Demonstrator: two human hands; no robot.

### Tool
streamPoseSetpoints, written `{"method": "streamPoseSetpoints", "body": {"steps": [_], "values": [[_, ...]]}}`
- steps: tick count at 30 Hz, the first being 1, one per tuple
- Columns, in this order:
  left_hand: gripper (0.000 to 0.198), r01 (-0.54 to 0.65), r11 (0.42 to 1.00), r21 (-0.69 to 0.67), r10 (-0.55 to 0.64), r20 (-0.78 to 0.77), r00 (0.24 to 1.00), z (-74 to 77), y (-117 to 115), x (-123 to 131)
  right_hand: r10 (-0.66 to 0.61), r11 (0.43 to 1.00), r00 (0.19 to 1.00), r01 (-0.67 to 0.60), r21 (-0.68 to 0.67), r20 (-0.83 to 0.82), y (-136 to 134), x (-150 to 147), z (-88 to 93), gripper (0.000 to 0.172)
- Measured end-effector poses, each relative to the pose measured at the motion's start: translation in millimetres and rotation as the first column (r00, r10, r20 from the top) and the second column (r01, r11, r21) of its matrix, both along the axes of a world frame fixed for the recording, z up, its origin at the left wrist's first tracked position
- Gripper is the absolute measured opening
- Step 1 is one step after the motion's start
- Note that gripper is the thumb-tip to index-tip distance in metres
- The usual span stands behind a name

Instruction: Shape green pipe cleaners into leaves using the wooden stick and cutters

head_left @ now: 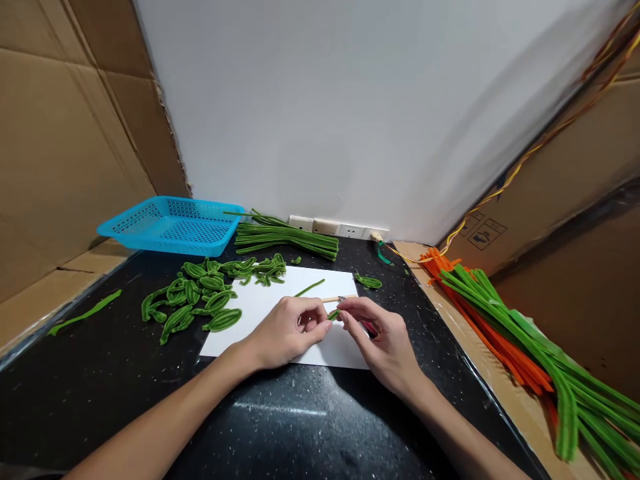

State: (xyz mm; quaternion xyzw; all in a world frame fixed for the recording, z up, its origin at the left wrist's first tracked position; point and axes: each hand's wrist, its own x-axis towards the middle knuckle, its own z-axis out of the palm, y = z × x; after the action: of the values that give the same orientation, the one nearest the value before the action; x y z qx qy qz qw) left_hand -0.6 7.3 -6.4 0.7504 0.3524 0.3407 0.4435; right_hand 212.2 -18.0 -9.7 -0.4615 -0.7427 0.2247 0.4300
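Lots of green fuzzy leaf shapes lie in a pile to the left of the hands, some of them on the white paper. One more leaf sits past the right hand, just beside the paper. A green strip lies far out to the left. Ahead of the hands are a blue basket, off to the left, and a bundle of green stems by the wall. Orange strips and long green strips lie well to the right, and the long green ones run out of sight. A thin green stem and a wooden stick are just past the fingers.

The right hand hides most of something with a grey tip and a bit of red, so I can't tell what it is. The fingers also cover much of the small green piece.

Both arms reach in over the black surface. The left hand and right hand almost meet above the paper, fingers bent, pinching the small green piece between them.
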Motion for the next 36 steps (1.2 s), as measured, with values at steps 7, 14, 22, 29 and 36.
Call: {"method": "streamPoseSetpoints", "body": {"steps": [7, 14, 22, 29, 36], "values": [[0.016, -0.007, 0.999, 0.047, 0.009, -0.047, 0.999, -1.8, 1, 1, -0.007, 0.995, 0.991, -0.006, 0.101, 0.132, 1, 2, -0.9, 0.017], [0.014, -0.047, 0.993, 0.105, 0.054, -0.063, 0.997, -8.1, 0, 2, -0.016, 0.985, 0.978, -0.021, 0.172, 0.21, -1, 0, -3.8, 0.02], [0.017, -0.035, 0.952, 0.304, 0.072, -0.111, 0.991, -12.1, 1, 3, 0.007, 0.982, 0.97, -0.053, 0.183, 0.245, -4, 0, -1.8, 0.019], [0.013, -0.055, 0.988, 0.146, 0.059, -0.02, 0.998, -9.1, 0, 5, 0.016, 0.982, 0.973, -0.059, 0.18, 0.229, -2, 3, -5.6, 0.019], [0.028, -0.064, 0.976, -0.21, 0.109, 0.209, 0.972, -0.2, 4, 7, 0.103, 0.99, 0.995, -0.103, -0.096, -0.006, -5, 1, 5.5, 0.032]]}}
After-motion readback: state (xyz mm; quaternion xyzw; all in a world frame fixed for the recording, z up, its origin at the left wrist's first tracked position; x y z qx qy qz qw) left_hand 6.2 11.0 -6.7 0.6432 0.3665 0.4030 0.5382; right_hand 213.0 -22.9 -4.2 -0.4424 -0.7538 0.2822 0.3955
